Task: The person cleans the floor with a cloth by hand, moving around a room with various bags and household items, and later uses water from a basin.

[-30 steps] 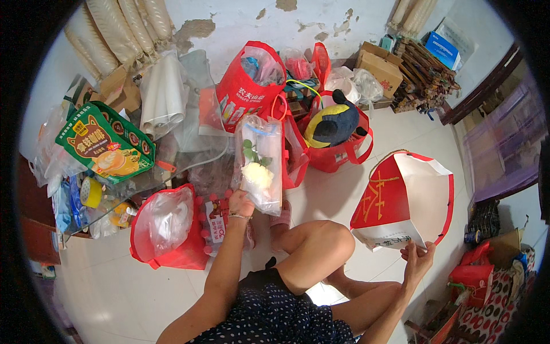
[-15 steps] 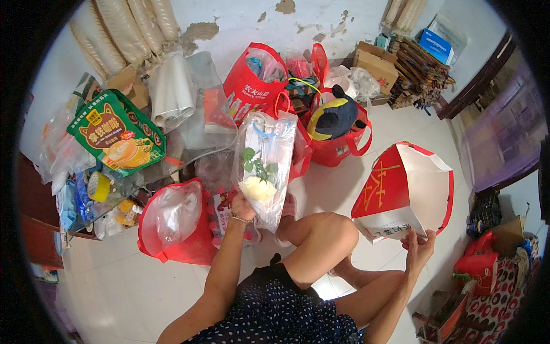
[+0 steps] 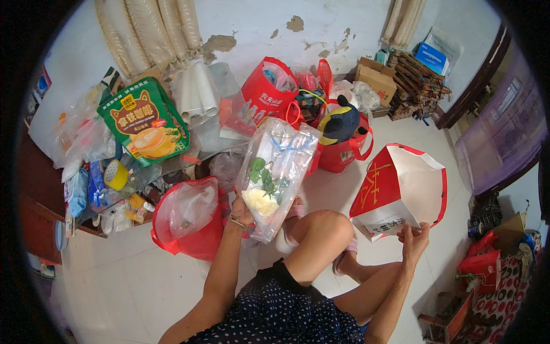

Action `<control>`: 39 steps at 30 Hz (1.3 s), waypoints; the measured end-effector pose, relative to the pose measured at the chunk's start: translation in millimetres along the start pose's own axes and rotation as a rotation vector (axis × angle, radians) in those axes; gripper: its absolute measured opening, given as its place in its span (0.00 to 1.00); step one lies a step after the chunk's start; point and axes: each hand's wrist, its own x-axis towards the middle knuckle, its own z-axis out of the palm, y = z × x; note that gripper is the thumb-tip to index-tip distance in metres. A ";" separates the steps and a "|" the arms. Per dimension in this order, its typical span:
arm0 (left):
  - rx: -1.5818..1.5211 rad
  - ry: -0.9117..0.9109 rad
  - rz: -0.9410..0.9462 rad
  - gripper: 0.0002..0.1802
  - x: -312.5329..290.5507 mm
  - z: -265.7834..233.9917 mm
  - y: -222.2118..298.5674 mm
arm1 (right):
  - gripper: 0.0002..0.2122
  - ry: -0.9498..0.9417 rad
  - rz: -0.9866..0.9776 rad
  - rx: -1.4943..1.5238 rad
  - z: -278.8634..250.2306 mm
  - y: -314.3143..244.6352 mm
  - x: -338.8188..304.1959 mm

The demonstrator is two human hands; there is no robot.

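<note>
My left hand (image 3: 241, 211) is closed on the lower left edge of a clear plastic package (image 3: 293, 150), which leans with its top to the right. Inside it show a pale yellow rose (image 3: 260, 202), green leaves (image 3: 262, 175) and a blue ribbon-like strip. My right hand (image 3: 413, 243) pinches the near rim of a red and white cardboard carton (image 3: 371, 192). The carton's white inside faces right, and dark writing marks its lower panel. Beside my left hand stands a red bag (image 3: 197, 232) lined with clear plastic.
A low table at the left holds a green coffee bag (image 3: 146, 123), a yellow tape roll (image 3: 116, 175) and plastic bags. Beyond my hands stand red tote bags (image 3: 264, 94), one with a dark blue and yellow plush toy (image 3: 338, 124). A brown cardboard box (image 3: 375, 83) sits by stacked wood (image 3: 417, 83).
The flower package has tilted, its top swinging to the right while my left hand keeps hold. My right hand still grips the carton, which has barely shifted. The view has turned slightly.
</note>
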 end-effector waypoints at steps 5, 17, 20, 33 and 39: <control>0.120 -0.062 -0.021 0.21 -33.4 -6.1 4.2 | 0.12 -0.029 -0.028 0.018 8.8 -14.2 -20.9; 0.259 0.221 0.009 0.20 -138.8 4.7 2.6 | 0.10 -0.110 -0.013 0.104 -4.2 -20.9 -89.7; 0.330 0.265 0.030 0.22 -163.8 16.6 7.6 | 0.10 -0.086 -0.022 0.106 -9.5 -22.6 -106.6; 0.860 0.479 0.158 0.05 -225.3 79.9 53.2 | 0.09 -0.017 0.002 0.266 -14.1 -14.7 -179.3; 1.235 0.358 0.055 0.05 -254.3 79.2 75.2 | 0.11 -0.039 -0.022 0.202 0.0 -0.9 -222.5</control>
